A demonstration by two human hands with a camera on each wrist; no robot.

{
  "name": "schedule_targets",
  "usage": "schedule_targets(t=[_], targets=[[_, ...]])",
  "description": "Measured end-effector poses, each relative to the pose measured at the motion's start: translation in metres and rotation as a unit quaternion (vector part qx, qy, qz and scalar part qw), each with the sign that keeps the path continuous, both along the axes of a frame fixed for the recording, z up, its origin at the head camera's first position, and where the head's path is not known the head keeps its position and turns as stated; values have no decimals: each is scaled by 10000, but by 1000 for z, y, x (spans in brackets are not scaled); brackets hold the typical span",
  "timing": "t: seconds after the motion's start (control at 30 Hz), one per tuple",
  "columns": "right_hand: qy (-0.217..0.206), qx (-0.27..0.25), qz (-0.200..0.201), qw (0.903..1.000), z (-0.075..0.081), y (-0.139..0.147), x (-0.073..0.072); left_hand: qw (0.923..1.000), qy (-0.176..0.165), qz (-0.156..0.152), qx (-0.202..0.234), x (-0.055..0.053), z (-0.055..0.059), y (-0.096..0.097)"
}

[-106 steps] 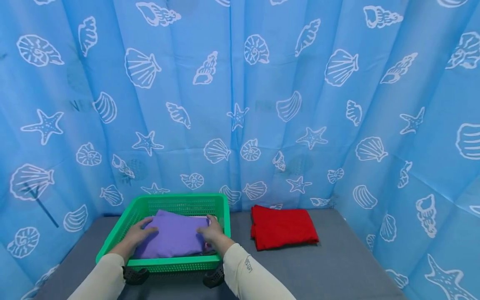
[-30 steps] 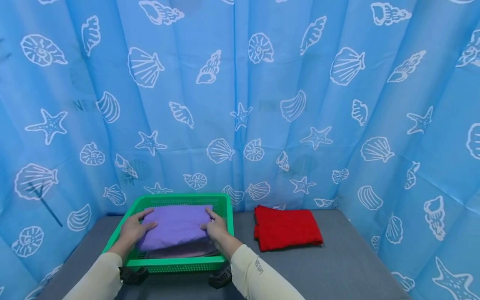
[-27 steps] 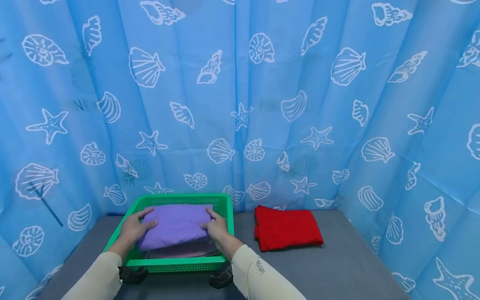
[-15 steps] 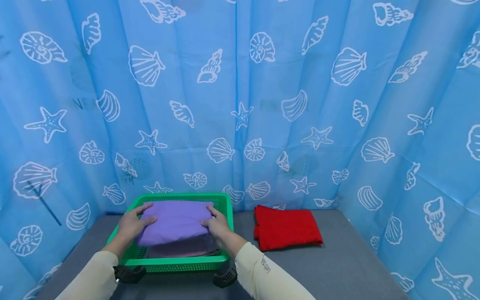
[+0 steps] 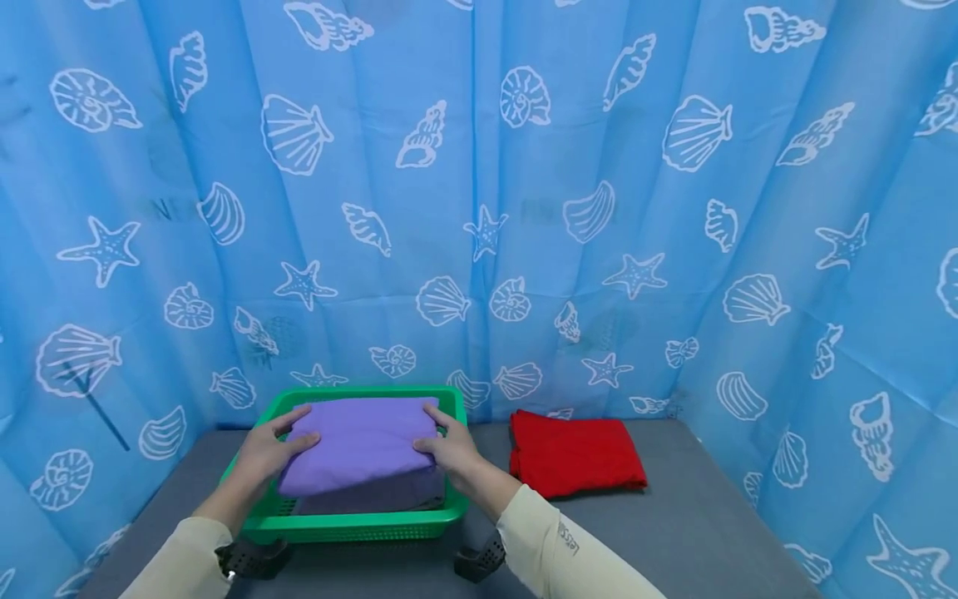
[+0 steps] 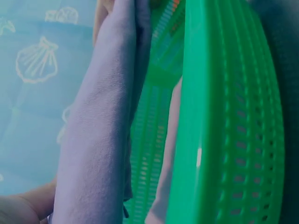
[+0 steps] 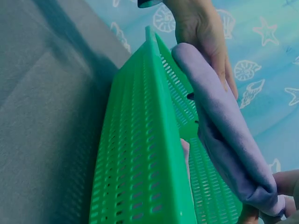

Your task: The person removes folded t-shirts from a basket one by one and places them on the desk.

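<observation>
A folded purple cloth [image 5: 359, 441] is held up above the green plastic basket [image 5: 359, 526], its far edge raised. My left hand [image 5: 265, 453] grips its left end, thumb on top and the other fingers mostly hidden behind. On the opposite end my right hand [image 5: 458, 449] pinches it the same way. In the right wrist view the purple cloth [image 7: 233, 126] shows as a thick layered bundle, tilted and clear of the basket rim [image 7: 161, 116]. Beneath it, another folded cloth [image 5: 374, 497] lies in the basket, looking pale pink [image 6: 164, 186] in the left wrist view.
To the right of the basket, a folded red cloth [image 5: 576, 453] lies on the grey table surface [image 5: 599, 541]. A blue curtain [image 5: 479, 208] with white shell prints hangs behind the table and along its sides.
Both hands have raised the purple cloth from inside the basket, and it has shifted slightly right. More of the cloth beneath now shows. The red cloth has stayed in place.
</observation>
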State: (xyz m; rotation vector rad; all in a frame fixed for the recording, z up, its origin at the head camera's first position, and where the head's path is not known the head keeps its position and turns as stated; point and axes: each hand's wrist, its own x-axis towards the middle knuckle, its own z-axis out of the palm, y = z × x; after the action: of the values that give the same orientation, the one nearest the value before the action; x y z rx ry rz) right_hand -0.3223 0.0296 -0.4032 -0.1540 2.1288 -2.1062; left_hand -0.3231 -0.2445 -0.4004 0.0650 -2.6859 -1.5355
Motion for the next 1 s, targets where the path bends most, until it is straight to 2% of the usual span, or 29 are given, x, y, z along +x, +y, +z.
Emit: schedule_targets(t=[0.33,0.57,0.7,0.87,1.0], targets=[[256,614,-275,9974,-2,32,11,9997,-7,-177,178,9,-3,23],[381,362,-54,9986,5,53,26,9995,44,-251,195,13,-1,40],[362,317,-65,9988,-1,65,23,9991,133,-297,256,16,-1,51],[251,147,-5,9996,-1,79,25,9979,201,-412,454,19,-3,63],[274,29,107,9996,-3,91,27,9976,308,-457,423,22,-4,74]])
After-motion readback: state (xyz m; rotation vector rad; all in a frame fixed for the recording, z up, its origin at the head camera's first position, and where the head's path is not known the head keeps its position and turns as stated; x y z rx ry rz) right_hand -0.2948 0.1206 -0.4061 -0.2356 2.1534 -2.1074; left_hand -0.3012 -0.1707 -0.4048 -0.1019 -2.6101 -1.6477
